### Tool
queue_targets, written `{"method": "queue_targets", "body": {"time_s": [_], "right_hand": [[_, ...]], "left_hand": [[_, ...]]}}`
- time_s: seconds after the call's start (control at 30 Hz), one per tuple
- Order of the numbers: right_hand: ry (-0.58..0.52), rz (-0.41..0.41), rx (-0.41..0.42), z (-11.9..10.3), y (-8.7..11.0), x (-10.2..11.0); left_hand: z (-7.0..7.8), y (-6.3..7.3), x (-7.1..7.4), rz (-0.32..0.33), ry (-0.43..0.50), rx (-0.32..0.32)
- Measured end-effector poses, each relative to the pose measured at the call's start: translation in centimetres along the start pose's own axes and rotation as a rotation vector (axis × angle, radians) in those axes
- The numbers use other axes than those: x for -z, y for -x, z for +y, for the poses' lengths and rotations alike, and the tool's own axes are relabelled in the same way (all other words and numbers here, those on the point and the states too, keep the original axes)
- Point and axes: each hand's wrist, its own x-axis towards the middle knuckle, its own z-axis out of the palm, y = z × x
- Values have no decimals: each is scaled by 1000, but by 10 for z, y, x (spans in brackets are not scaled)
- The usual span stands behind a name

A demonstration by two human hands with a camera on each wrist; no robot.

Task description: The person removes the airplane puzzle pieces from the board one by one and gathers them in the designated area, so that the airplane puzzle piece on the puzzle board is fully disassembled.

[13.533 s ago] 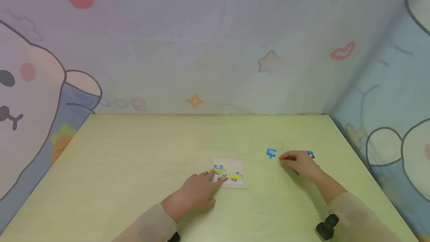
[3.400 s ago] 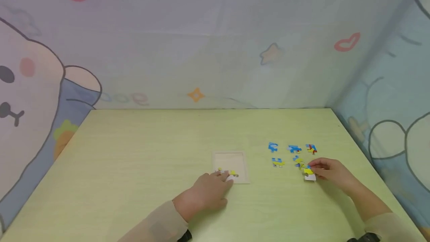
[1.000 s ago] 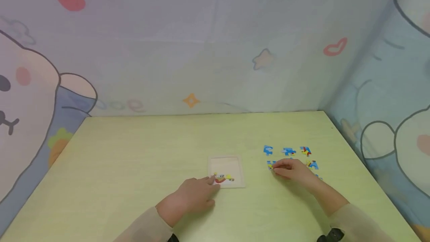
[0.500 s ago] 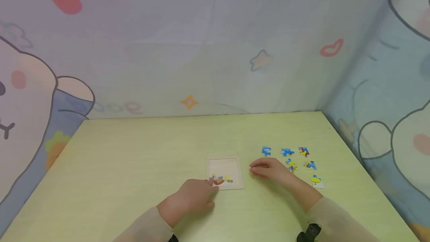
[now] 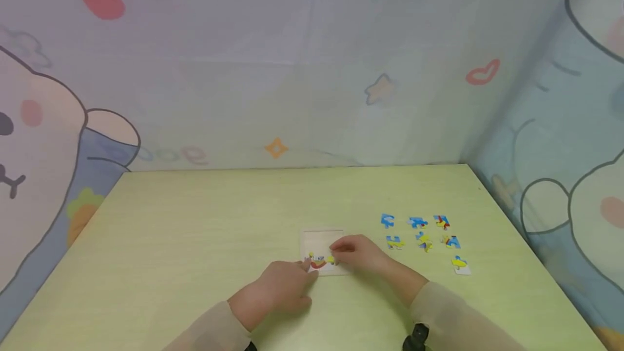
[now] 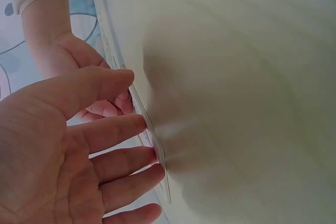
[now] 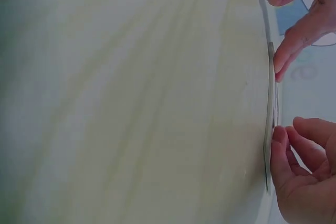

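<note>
In the head view, a shallow puzzle tray (image 5: 322, 238) lies on the pale green table, with a few puzzle pieces (image 5: 318, 264) showing along its near edge. My left hand (image 5: 285, 286) rests with extended fingers on the tray's near left corner; the left wrist view shows the fingertips of that left hand (image 6: 94, 140) at the tray's edge. Over the tray's right side is my right hand (image 5: 361, 256), its fingertips right at a yellow-printed piece. In the right wrist view, that right hand (image 7: 310, 166) has loosely bent fingers against the tray, with no lifted piece showing.
Right of the tray lie several loose pieces, among them a blue piece (image 5: 387, 221), a red-and-blue piece (image 5: 441, 222) and a yellow-and-white piece (image 5: 460, 265). The table (image 5: 205, 221) ends at a printed cloth backdrop (image 5: 219, 96).
My right hand has moved left from the loose pieces to the tray. Earlier, it held a yellow-and-white piece at the right, which now lies on the table. Fewer pieces show in the tray.
</note>
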Motion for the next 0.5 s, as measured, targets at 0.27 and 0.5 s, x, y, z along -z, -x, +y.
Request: {"method": "queue_targets", "body": {"time_s": [0.27, 0.5], "right_hand": [[129, 15, 59, -6, 4, -8], [180, -6, 111, -10, 6, -9]], "left_hand": [[0, -2, -1, 14, -19, -6], [2, -2, 0, 17, -21, -1]]}}
